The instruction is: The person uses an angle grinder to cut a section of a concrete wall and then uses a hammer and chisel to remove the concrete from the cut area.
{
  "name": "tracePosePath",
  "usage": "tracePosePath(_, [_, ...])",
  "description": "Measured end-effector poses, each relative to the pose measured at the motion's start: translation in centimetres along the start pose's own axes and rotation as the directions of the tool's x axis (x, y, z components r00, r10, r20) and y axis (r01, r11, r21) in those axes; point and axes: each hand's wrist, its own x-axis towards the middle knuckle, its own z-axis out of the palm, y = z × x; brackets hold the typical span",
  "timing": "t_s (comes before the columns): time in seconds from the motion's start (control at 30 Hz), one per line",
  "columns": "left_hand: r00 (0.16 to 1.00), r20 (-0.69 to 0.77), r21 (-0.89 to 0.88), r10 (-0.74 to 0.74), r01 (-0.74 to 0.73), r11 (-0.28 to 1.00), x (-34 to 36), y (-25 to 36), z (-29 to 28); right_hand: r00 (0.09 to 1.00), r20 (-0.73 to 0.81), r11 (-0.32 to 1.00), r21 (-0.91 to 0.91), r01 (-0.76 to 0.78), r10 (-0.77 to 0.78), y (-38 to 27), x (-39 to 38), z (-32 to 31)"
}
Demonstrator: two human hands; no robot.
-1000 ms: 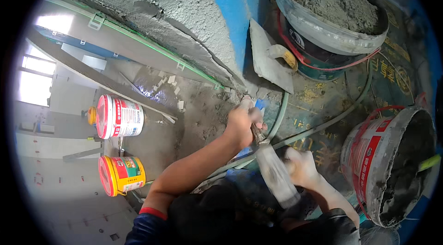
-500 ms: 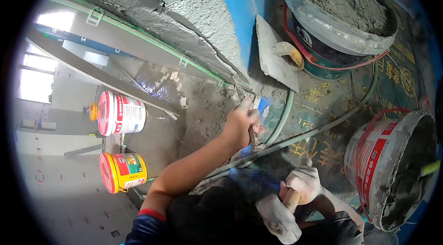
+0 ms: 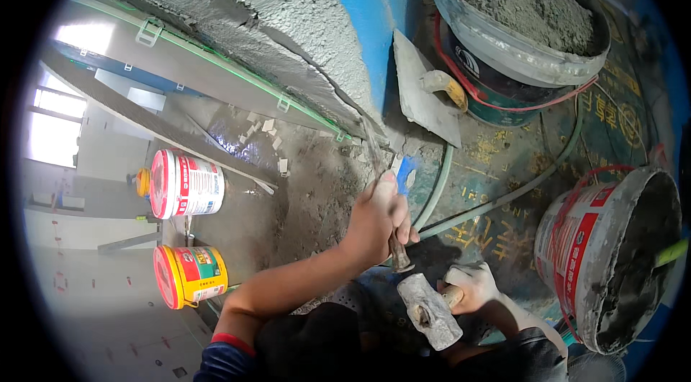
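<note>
My left hand (image 3: 378, 220) is closed around a steel chisel (image 3: 401, 258), which slants with its upper part toward me. The chisel's far end reaches the lower edge of the rough grey mortar (image 3: 317, 40) on the wall, where a crack runs along the layer. In my closed right hand (image 3: 472, 287) is a hammer (image 3: 430, 312) with a wooden handle and a worn, whitish metal head. That head hangs just below the chisel's struck end, with a small gap between them. A blue and white piece (image 3: 407, 172) lies on the floor beside my left hand.
A plastering trowel (image 3: 425, 108) leans by a bucket of grey powder (image 3: 518, 87). On the right stands a bucket with wet mortar (image 3: 576, 252). A hose (image 3: 504, 198) crosses the floor covering. White-red (image 3: 198, 184) and yellow (image 3: 205, 274) buckets are at left, near tile scraps (image 3: 268, 126).
The hammer and my right hand have come up toward the chisel's struck end. My left hand and the chisel sit slightly lower, showing more of the chisel's far part.
</note>
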Motion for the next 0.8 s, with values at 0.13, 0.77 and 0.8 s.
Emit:
tracePosePath(0.13, [0.998, 0.024, 0.012, 0.050, -0.051, 0.999, 0.4, 0.8, 0.0, 0.998, -0.069, 0.992, 0.121, 0.021, -0.013, -0.8, 0.8, -0.7])
tracePosePath(0.77, [0.995, -0.030, -0.169, 0.095, -0.099, 0.981, 2.3, 0.2, 2.2, 0.976, -0.195, 0.978, 0.201, -0.055, 0.095, -0.4, 1.1, -2.5])
tracePosePath(0.8, [0.996, -0.030, -0.184, 0.086, -0.090, 0.979, 2.4, 0.6, 2.5, 0.965, -0.261, 0.984, 0.158, 0.085, -0.042, 0.5, 0.2, -2.3])
